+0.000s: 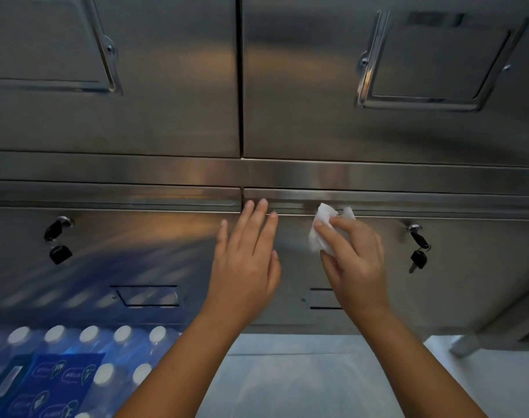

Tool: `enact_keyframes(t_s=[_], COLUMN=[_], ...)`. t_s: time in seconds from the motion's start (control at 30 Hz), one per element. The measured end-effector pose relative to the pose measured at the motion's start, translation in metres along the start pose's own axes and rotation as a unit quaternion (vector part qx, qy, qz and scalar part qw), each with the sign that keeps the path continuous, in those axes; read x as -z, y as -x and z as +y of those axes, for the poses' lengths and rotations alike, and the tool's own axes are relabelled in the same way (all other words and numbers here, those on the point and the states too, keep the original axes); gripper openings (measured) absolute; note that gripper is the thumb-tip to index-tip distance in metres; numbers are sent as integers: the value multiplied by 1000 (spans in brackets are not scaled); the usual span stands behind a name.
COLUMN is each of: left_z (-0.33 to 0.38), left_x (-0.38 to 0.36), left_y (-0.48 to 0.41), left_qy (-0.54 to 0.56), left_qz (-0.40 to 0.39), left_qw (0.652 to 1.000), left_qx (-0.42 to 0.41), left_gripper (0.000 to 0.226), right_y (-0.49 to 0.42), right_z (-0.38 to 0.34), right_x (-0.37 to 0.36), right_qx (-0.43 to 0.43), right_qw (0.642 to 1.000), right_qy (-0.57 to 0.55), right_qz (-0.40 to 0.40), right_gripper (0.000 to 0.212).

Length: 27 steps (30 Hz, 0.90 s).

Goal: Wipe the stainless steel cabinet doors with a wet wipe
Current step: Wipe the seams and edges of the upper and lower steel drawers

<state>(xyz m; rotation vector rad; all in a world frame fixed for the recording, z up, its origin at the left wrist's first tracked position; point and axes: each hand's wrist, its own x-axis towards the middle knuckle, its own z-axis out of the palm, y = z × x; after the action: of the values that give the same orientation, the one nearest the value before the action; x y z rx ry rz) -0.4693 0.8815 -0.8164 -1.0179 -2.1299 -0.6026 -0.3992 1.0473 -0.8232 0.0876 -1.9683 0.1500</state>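
A stainless steel cabinet fills the view, with two upper doors [302,101] and two lower doors. My right hand [355,260] holds a crumpled white wet wipe [323,229] against the upper part of the lower right door [438,282], just under its top lip. My left hand [245,260] lies flat with straight fingers on the same door beside the centre seam, fingertips reaching the top edge. The lower left door [121,251] is untouched by either hand.
Keys hang from locks on the lower left door [58,239] and the lower right door [418,248]. A shrink-wrapped pack of water bottles [61,366] stands on the floor at lower left. Pale floor [302,375] lies below the cabinet.
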Motion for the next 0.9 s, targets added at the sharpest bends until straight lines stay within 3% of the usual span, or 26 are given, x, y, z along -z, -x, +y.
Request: enact_keyframes(t_s=[0.27,0.43,0.9], left_z=[28,49,125], left_x=[49,83,231], left_y=[-25,-57,-202], left_qy=[44,50,127], left_qz=[-6,-63,-156], left_qw=[999,997,979], left_qx=[8,21,-23], left_gripper=[40,44,44], right_y=[-23,-59,-244], right_z=[-23,-32,-68], right_x=[32,78,245], right_qx=[-83,-121,-299], right_qw=[995,985,938], right_qy=[-28,-18,7], right_qz=[-55,-119,-175], right_gripper=[31,32,33])
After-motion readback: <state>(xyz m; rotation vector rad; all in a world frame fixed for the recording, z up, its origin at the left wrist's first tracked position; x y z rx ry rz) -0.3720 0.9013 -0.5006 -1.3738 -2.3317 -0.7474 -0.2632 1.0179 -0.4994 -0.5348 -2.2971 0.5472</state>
